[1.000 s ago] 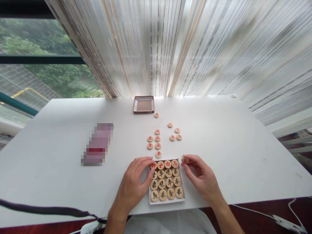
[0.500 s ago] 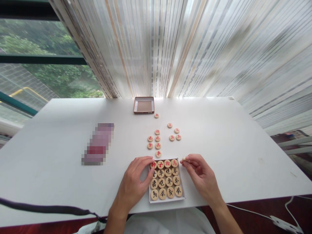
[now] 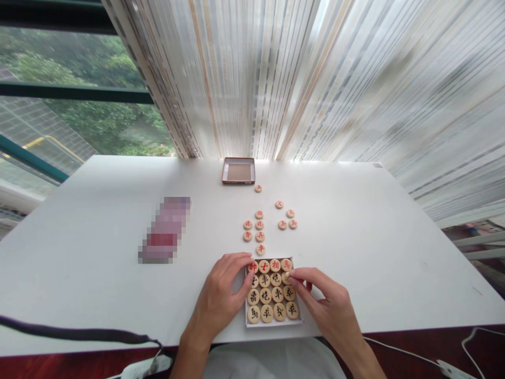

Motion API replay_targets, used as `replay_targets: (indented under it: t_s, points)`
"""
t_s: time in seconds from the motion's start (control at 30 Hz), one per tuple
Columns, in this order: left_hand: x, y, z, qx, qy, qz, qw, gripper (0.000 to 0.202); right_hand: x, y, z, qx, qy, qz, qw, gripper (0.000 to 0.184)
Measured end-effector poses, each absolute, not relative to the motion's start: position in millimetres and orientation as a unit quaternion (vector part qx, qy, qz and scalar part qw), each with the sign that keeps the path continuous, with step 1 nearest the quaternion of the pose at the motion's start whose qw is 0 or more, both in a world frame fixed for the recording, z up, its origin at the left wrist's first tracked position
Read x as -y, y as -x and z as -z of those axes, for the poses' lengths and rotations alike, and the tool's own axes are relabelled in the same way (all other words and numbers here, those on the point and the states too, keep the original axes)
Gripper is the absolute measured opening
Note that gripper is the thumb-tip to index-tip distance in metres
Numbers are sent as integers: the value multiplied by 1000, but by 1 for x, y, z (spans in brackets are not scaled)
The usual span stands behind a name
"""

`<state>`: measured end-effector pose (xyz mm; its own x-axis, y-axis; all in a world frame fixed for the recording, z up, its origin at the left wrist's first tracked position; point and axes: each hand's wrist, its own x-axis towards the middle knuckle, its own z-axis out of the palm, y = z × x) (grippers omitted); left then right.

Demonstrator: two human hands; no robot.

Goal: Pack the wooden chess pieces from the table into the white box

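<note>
A shallow white box [image 3: 274, 325] stands at the table's near edge. Rows of round wooden Chinese chess pieces fill it: red-marked ones like the horse piece [image 3: 286, 265] along the back, black-marked ones like the soldier piece [image 3: 292, 310] in front. My left hand [image 3: 221, 288] grips the box's back left corner, thumb and fingertips about it, partly covering the pieces there. Between thumb and forefinger my right hand [image 3: 324, 296] pinches a small wooden chess piece [image 3: 288, 274], tilted on edge, over the box's right column. Its marking cannot be made out.
Several loose red-marked pieces, among them a chariot piece [image 3: 261, 249] and a horse piece [image 3: 291, 213], lie beyond the box. An open box lid [image 3: 239, 172] rests near the curtain [image 3: 236, 79]. A pixelated flat object [image 3: 165, 229] lies left. A black strap [image 3: 79, 333] crosses the lower left.
My right hand has moved left with the pinched piece, from beside the box to over its right column. My left hand stays at the corner. The whole view has shifted slightly.
</note>
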<state>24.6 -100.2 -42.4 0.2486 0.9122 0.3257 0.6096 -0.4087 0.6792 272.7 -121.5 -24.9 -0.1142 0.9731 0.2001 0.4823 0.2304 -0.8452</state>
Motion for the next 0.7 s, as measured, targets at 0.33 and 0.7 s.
replay_targets:
  t_s: [0.33,0.7]
  points:
    - [100,-24,43,-498,-761,-354,219,22,120,-270,34,718,544,-253,353,11]
    - [99,-24,43,-501,-759,-356,214,22,122,-270,38,709,544,-250,373,11]
